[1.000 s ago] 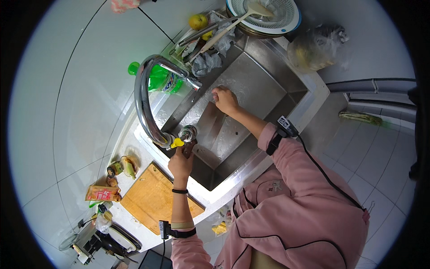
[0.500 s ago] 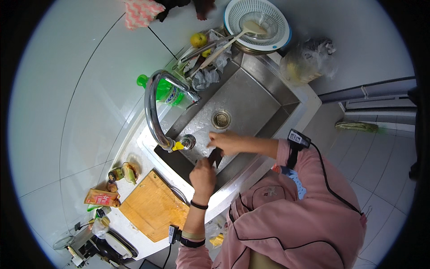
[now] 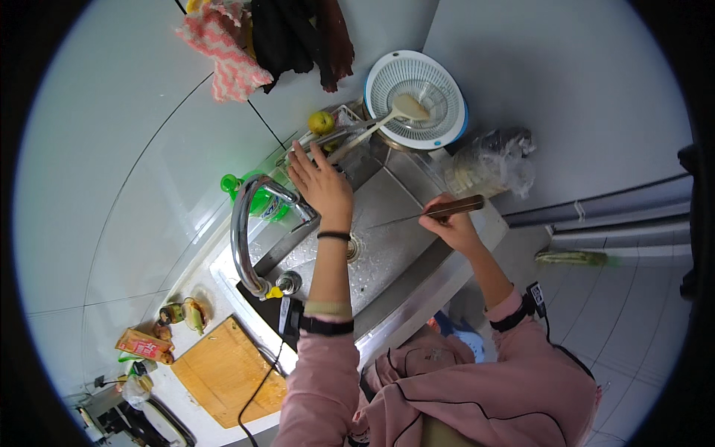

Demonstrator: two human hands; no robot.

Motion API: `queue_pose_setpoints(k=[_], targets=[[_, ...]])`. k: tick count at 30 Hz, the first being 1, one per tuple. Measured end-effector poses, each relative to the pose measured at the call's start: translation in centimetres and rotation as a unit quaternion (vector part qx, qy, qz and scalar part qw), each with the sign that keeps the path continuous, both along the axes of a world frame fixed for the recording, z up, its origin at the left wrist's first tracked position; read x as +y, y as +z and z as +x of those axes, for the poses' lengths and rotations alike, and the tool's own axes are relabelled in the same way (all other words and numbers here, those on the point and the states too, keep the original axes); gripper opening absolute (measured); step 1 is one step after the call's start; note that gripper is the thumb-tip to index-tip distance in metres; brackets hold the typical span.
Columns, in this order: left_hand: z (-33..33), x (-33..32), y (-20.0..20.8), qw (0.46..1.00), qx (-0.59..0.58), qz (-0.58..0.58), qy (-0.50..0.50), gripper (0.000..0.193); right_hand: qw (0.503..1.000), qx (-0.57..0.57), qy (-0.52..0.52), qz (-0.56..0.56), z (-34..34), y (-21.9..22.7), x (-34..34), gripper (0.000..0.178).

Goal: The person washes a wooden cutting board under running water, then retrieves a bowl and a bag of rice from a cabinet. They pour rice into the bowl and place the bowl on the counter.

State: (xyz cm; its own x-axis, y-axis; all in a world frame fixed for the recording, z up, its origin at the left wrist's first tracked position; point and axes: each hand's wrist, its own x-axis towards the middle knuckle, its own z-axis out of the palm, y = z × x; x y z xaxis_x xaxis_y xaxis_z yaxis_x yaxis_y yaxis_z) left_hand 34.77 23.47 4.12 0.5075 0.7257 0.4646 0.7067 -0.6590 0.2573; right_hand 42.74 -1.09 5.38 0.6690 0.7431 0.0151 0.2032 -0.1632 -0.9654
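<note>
A knife (image 3: 456, 208) with a brown wooden handle is gripped in my right hand (image 3: 451, 227). Its thin blade, seen nearly edge-on, points left over the steel sink (image 3: 406, 242). My left hand (image 3: 325, 190) is stretched out over the sink's far side, fingers spread and holding nothing. Just beyond its fingertips are the utensils and grey cloth at the back rim, partly hidden by the hand. Close to its left stand the chrome faucet (image 3: 240, 223) and a green bottle (image 3: 262, 201).
A white colander (image 3: 381, 74) with a pale spatula (image 3: 408, 108) stands at the far corner, next to a plastic bag (image 3: 495, 160). A yellow-green fruit (image 3: 321, 122) sits on the back rim. Left of the sink lies a wooden cutting board (image 3: 227, 372). Cloths (image 3: 223, 56) hang on the wall.
My hands, together at the knife low in the sink before, have moved apart. The left reached forward to the back rim; the right lifted the knife to the right. The view shifted.
</note>
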Motion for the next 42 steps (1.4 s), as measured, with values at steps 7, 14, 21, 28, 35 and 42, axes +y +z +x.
queue_pose_setpoints(k=[7,14,21,28,35,42], targets=[[5.6,2.1,-3.7,0.991,0.112,0.042,0.055,0.03,0.988,-0.109,-0.076,0.079,4.3,9.7,2.4,0.017],[5.1,0.0,-4.3,0.996,0.089,-0.011,0.009,0.008,0.983,-0.13,-0.041,0.119,7.8,15.6,12.4,0.021],[3.2,-2.8,-5.1,0.998,0.049,0.032,-0.006,0.006,0.99,-0.108,0.086,-0.018,6.9,8.3,21.8,0.027],[2.9,-3.0,-4.6,0.998,0.058,0.026,-0.013,0.012,0.968,-0.205,0.097,-0.109,7.2,6.2,25.1,0.044],[0.5,-1.6,-3.1,0.992,0.063,-0.109,0.023,0.058,0.989,-0.128,0.076,-0.016,7.3,7.5,23.7,0.034],[-0.1,0.6,-4.7,0.995,0.003,-0.084,0.05,0.096,0.991,-0.1,0.081,-0.035,7.8,8.4,22.6,0.029]])
